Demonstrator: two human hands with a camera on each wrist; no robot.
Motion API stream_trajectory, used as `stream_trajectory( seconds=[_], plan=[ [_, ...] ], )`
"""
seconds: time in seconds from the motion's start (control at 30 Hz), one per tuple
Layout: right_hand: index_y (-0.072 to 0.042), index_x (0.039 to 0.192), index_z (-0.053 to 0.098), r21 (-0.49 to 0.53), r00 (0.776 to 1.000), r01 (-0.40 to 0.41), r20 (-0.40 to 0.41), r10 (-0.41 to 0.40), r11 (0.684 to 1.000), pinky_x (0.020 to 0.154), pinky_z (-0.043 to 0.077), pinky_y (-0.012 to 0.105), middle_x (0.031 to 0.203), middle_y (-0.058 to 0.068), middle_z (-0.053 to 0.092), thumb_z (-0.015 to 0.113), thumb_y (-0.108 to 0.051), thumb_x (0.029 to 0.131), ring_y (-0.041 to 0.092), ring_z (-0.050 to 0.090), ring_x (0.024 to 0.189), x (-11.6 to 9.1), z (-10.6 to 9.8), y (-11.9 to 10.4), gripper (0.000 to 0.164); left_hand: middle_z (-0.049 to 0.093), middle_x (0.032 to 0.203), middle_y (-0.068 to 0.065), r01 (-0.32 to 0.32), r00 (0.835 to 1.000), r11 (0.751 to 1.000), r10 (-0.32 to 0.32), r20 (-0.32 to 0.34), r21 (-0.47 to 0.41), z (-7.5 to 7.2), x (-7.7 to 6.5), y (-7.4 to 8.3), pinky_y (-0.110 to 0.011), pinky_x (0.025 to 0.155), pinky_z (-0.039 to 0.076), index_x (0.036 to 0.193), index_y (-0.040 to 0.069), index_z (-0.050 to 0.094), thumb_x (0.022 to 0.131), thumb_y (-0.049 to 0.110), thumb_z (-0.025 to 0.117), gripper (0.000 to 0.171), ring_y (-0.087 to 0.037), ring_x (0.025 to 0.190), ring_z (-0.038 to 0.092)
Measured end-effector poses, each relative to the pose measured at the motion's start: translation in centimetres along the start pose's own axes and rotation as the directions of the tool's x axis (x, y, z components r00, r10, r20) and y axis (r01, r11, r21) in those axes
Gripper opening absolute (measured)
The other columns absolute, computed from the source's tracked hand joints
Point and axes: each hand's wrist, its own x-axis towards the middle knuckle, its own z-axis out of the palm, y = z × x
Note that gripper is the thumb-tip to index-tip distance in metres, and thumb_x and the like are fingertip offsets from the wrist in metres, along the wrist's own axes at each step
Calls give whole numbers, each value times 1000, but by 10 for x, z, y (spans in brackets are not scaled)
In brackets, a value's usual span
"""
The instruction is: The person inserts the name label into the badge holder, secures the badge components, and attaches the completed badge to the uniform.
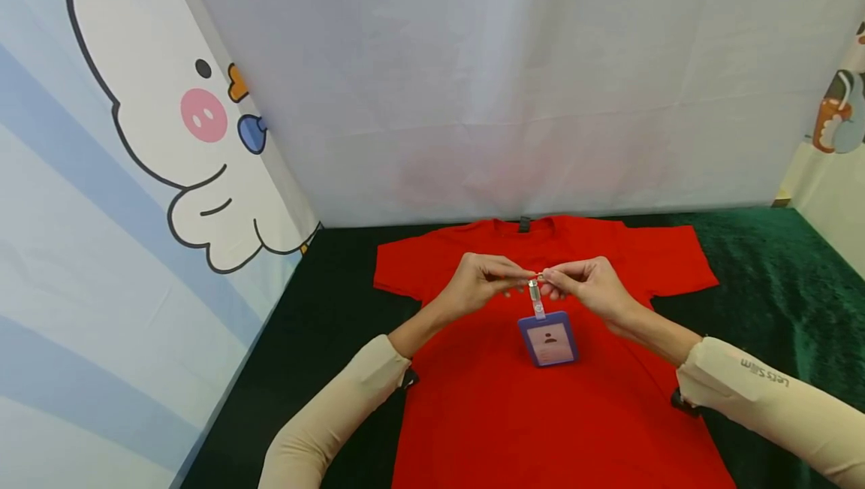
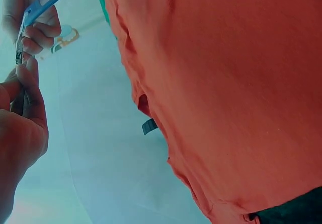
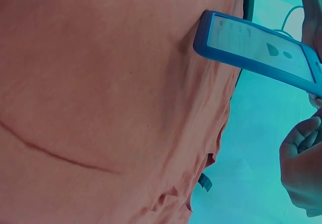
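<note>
A blue-framed ID badge (image 1: 550,342) hangs over the chest of a spread red T-shirt (image 1: 534,421). Its short strap runs up to a metal clip (image 1: 534,291), just under the fingertips of both hands. From the left, the left hand (image 1: 481,280) pinches the clip's top end between thumb and fingers. Opposite it, the right hand (image 1: 589,288) pinches the same end, fingertips meeting the left ones. In the right wrist view the badge (image 3: 261,50) shows its printed card, tilted above the shirt. Fingers hide most of the clip's top.
The shirt lies flat on a dark green cloth (image 1: 770,279), collar with a dark tag (image 1: 524,224) at the far side. A pale curtain (image 1: 507,83) hangs behind. On the left stands a panel with a cartoon animal (image 1: 149,76).
</note>
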Motion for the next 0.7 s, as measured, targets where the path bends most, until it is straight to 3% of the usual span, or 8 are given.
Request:
stream_trajectory(
  seconds=[0.33,0.57,0.7],
  plan=[
    [23,116,63,5,1000,-9,9,9,1000,78,59,19,81,-9,77,59,-11,104,11,69,74,-1,1,0,36,75,108,-25,-1,1000,1000,1,18,15,-2,-1,-2,-24,71,62,114,-9,74,93,-7,67,22,-24,80,74],
    [23,114,64,4,1000,-8,11,8,1000,79,59,18,80,-9,76,60,-12,103,12,69,74,0,0,1,37,76,107,-25,-16,999,1000,15,30,23,-2,-1,-1,-25,71,62,114,-9,74,92,-7,67,23,-35,84,74],
    [24,113,64,5,1000,-11,12,11,1000,81,59,18,80,-8,77,60,-12,103,13,69,75,0,0,2,37,76,107,-25,-7,1000,1000,6,23,16,-1,-2,0,-25,71,62,115,-8,73,92,-6,67,24,-36,84,74]
  ],
)
